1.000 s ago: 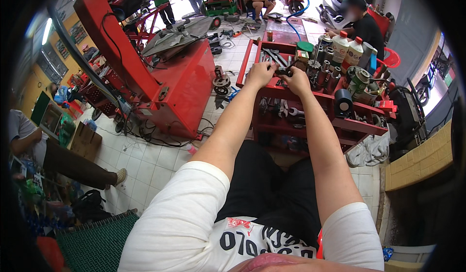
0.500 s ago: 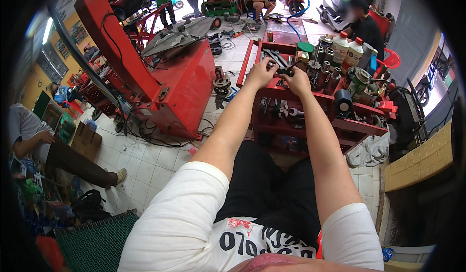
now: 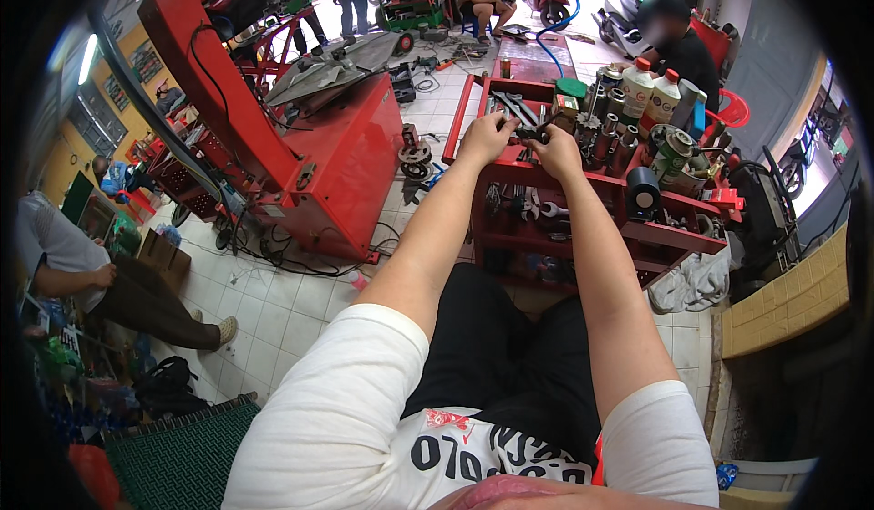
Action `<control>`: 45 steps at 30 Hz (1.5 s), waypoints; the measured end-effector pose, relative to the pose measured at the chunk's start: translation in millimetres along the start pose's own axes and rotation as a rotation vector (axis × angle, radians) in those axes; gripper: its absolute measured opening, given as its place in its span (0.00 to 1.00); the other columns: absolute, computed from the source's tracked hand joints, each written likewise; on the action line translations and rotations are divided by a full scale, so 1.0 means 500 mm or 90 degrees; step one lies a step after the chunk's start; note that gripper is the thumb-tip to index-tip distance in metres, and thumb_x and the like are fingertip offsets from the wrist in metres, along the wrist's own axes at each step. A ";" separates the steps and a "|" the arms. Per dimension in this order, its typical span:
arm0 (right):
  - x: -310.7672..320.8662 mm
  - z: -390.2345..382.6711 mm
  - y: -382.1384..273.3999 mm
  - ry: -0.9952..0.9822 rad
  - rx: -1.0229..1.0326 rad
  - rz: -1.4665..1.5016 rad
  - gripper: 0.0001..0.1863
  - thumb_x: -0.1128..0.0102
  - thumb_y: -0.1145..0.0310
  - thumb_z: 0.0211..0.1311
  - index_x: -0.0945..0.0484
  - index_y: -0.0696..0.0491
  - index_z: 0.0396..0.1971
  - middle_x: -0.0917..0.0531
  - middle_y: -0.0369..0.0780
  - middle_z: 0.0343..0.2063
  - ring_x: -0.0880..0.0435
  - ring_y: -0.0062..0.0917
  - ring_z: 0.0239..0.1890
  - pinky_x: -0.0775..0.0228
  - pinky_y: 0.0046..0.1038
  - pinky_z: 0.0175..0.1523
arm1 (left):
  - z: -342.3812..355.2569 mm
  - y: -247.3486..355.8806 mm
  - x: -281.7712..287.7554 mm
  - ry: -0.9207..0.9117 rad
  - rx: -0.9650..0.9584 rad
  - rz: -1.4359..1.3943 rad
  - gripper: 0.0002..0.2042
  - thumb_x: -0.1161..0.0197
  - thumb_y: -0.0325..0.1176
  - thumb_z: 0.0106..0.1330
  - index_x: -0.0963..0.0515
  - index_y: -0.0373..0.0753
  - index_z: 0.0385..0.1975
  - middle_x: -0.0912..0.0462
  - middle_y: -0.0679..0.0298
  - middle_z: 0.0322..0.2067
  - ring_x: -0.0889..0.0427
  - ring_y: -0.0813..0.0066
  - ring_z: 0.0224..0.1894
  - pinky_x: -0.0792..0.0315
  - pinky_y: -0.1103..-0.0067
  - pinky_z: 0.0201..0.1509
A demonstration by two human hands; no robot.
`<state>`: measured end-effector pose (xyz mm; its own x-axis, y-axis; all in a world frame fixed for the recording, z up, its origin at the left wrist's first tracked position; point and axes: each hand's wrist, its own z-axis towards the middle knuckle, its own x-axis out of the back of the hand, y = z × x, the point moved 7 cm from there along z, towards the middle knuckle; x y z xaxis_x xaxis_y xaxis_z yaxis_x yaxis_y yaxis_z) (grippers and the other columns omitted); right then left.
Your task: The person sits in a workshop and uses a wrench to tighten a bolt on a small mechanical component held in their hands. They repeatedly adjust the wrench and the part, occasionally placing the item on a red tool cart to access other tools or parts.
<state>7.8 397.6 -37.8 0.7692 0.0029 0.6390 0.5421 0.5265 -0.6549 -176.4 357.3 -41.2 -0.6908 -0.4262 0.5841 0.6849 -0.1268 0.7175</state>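
- Red steel tool cart (image 3: pixel 678 237) stands in front of the seated person, top tray crowded with sockets, wrenches and small parts.
- Both arms reach out to the cart's top tray; hands meet over its middle.
- Left hand (image 3: pixel 486 137) curled around the left end of a small dark metal part (image 3: pixel 530 134), fingers closed on it.
- Right hand (image 3: pixel 557 153) grips the same part from the right side, knuckles up, fingers clenched; what sits inside the palm is hidden.
- Dark part lies between the two hands, just above the tray, near a row of flat wrenches (image 3: pixel 512 107). Too small to tell its exact kind.
- Judged step: working the part with both hands, possibly twisting or fitting two pieces together; seems mid-way, nothing set down.
- Next move likely calls for steady counter-grip, one hand bracing while the other turns, kept over the tray so a dropped piece lands inside.
- Plastic oil bottles (image 3: pixel 648 87) and a black cylinder (image 3: pixel 643 191) stand to the right of the hands, apart from them.
- Large red tyre machine (image 3: pixel 300 146) on the tiled floor at left; other people sit or stand farther off.
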 end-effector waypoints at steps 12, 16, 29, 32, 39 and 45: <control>0.003 0.001 0.011 -0.011 -0.006 0.005 0.25 0.22 0.53 0.58 0.14 0.53 0.49 0.10 0.49 0.41 0.11 0.44 0.45 0.22 0.41 0.51 | 0.004 0.012 -0.012 -0.003 -0.026 0.047 0.22 0.36 0.54 0.73 0.16 0.36 0.43 0.11 0.55 0.31 0.13 0.60 0.34 0.23 0.67 0.42; -0.001 -0.003 -0.015 -0.022 -0.021 0.006 0.25 0.22 0.53 0.57 0.14 0.52 0.49 0.10 0.49 0.41 0.11 0.44 0.45 0.22 0.41 0.50 | 0.002 -0.009 0.001 0.057 -0.089 -0.060 0.25 0.35 0.57 0.72 0.17 0.36 0.42 0.11 0.55 0.30 0.12 0.59 0.34 0.23 0.67 0.42; -0.010 0.007 -0.002 -0.009 0.009 -0.006 0.24 0.22 0.53 0.57 0.14 0.52 0.49 0.10 0.49 0.40 0.12 0.46 0.46 0.22 0.41 0.50 | -0.004 0.003 -0.002 0.000 -0.042 0.026 0.22 0.37 0.55 0.73 0.19 0.39 0.45 0.11 0.51 0.35 0.12 0.53 0.42 0.23 0.64 0.46; 0.002 0.006 0.035 0.000 -0.014 -0.001 0.24 0.22 0.54 0.58 0.14 0.52 0.49 0.11 0.49 0.40 0.12 0.46 0.46 0.22 0.41 0.50 | -0.017 0.048 -0.012 0.017 -0.010 0.069 0.20 0.37 0.52 0.73 0.19 0.39 0.46 0.12 0.50 0.35 0.12 0.51 0.42 0.24 0.62 0.47; 0.000 -0.001 -0.011 -0.011 0.002 0.009 0.22 0.22 0.55 0.58 0.14 0.52 0.48 0.11 0.49 0.40 0.12 0.46 0.46 0.22 0.41 0.50 | 0.002 -0.006 -0.007 -0.011 -0.007 0.029 0.20 0.38 0.55 0.72 0.20 0.42 0.46 0.11 0.51 0.37 0.13 0.46 0.46 0.23 0.56 0.50; 0.006 -0.005 -0.012 -0.011 -0.012 -0.004 0.23 0.23 0.55 0.58 0.14 0.51 0.49 0.11 0.49 0.41 0.12 0.46 0.46 0.22 0.41 0.51 | -0.008 0.012 -0.005 0.038 -0.046 -0.010 0.23 0.38 0.58 0.73 0.18 0.40 0.44 0.12 0.51 0.36 0.13 0.48 0.43 0.23 0.59 0.48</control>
<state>8.0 392.3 -33.2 0.7600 0.0150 0.6498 0.5529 0.5106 -0.6585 -169.8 354.0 -39.8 -0.6876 -0.4766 0.5477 0.6907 -0.1968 0.6959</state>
